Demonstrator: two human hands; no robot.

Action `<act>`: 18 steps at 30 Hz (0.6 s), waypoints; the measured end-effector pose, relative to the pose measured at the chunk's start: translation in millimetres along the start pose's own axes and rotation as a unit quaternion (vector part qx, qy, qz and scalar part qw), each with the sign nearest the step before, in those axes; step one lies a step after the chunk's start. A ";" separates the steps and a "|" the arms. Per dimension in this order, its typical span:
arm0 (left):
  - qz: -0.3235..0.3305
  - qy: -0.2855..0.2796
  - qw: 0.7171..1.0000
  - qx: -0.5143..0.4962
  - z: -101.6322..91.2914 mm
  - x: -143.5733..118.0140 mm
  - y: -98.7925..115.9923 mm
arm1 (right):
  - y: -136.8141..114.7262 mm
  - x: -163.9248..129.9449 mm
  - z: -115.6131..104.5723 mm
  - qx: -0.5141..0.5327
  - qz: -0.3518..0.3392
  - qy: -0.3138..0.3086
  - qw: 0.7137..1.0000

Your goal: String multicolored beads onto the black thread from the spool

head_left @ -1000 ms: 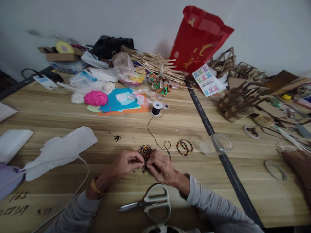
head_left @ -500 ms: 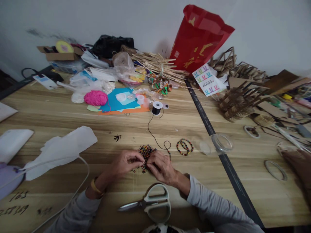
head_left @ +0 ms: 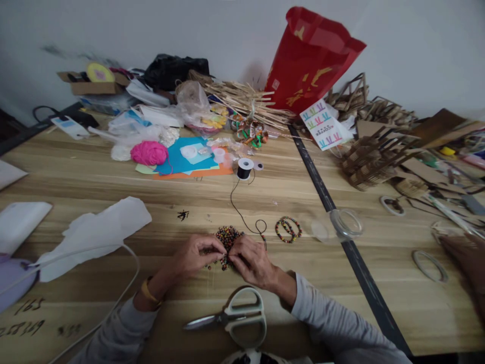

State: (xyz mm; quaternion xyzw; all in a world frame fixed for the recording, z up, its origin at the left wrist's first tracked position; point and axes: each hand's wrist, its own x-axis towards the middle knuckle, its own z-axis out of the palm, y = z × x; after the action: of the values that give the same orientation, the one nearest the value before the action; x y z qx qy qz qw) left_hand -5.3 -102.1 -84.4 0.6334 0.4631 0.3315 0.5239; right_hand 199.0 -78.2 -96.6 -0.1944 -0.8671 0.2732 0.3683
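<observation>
My left hand (head_left: pixel 197 254) and my right hand (head_left: pixel 253 260) meet over a small heap of multicoloured beads (head_left: pixel 227 236) on the wooden table (head_left: pixel 76 177). Both hands pinch with their fingertips at the near edge of the heap; what lies between the fingers is too small to make out. A thin black cord (head_left: pixel 242 215) runs from a spool (head_left: pixel 244 168) down to a loop beside my right hand. A finished bead bracelet (head_left: pixel 288 229) lies just right of that loop.
Scissors (head_left: pixel 231 318) lie at the near edge below my hands. White paper (head_left: pixel 94 232) and a white cable (head_left: pixel 129 263) are at the left. A clear jar (head_left: pixel 339 225) lies at the right. Craft clutter, a pink yarn ball (head_left: pixel 149 152) and a red bag (head_left: pixel 308 60) fill the back.
Hardly anything differs; only my fingertips shift slightly at the bead heap.
</observation>
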 end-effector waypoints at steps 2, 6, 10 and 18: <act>0.007 0.001 1.000 0.000 0.1 0.1 -0.7 | 0.1 0.0 -0.1 0.001 0.003 -0.002 1.000; 0.009 0.003 1.000 0.001 0.4 0.2 -0.4 | 0.0 0.1 -0.5 0.001 0.006 -0.006 1.000; 0.001 0.005 1.000 0.004 0.0 0.2 1.7 | -1.0 0.8 -1.2 0.000 0.004 -0.004 1.000; -0.003 0.011 1.000 0.002 -0.2 0.0 2.8 | -0.4 -0.1 -0.6 -0.005 0.009 -0.004 1.000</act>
State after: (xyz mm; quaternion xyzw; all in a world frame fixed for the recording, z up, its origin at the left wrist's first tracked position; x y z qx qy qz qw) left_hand -4.9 -102.1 -81.7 0.6297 0.4714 0.3359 0.5181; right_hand 199.4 -78.4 -96.1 -0.2036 -0.8680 0.2728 0.3616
